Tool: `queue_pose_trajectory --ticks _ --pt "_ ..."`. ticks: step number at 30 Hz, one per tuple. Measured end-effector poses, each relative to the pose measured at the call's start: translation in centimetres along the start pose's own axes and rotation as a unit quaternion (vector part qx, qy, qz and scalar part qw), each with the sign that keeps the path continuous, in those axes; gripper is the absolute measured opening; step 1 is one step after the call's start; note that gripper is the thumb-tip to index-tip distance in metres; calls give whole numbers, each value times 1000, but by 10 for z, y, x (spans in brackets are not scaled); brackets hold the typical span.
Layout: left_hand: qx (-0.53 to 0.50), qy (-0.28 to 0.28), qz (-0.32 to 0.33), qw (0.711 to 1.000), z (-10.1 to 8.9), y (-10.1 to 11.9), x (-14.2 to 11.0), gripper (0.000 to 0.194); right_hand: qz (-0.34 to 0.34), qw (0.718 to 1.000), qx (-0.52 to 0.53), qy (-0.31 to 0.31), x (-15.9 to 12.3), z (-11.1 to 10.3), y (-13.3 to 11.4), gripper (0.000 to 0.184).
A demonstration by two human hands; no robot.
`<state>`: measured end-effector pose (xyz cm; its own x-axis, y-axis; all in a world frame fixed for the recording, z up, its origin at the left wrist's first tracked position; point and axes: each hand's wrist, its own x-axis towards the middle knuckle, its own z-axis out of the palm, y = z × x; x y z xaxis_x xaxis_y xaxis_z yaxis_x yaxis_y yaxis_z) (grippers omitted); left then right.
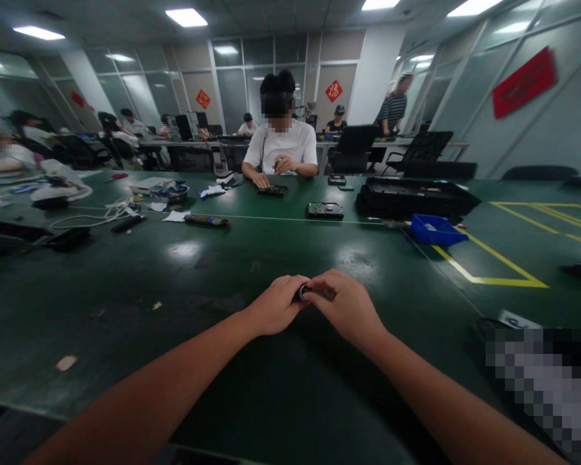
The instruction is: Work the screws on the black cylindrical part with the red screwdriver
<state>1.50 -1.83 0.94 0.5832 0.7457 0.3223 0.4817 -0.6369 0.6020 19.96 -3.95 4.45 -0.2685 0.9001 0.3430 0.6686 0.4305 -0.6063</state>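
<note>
left hand (283,303) and right hand (347,302) together pinch a small dark round part (302,293), both curled closely.

Over the flat green table (188,368), the left hand (278,305) and right hand (348,303) flank a small dark round piece (301,294). From there, a flat rectangular circuit-board unit (325,210) lies at twelve o'clock, a long black tray (416,208) between one and two, a blue plastic bin (438,234) before it at two, and a slim dark cylindrical tool (207,220) between ten and eleven, white paper (175,216) at its nine-o'clock end.
</note>
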Motion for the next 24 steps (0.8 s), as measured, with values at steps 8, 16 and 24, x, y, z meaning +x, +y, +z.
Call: queue_pose_trajectory --ticks 8,16,24 --pt "67 -22 38 997 -3 3 0 21 116 990 74 -30 4 2 7 23" --pt "-41 48 -53 997 -4 -3 -1 22 118 983 138 0 4 -8 2 24" --pt "-98 140 -130 977 -6 -16 2 27 62 991 113 43 7 -13 11 30"
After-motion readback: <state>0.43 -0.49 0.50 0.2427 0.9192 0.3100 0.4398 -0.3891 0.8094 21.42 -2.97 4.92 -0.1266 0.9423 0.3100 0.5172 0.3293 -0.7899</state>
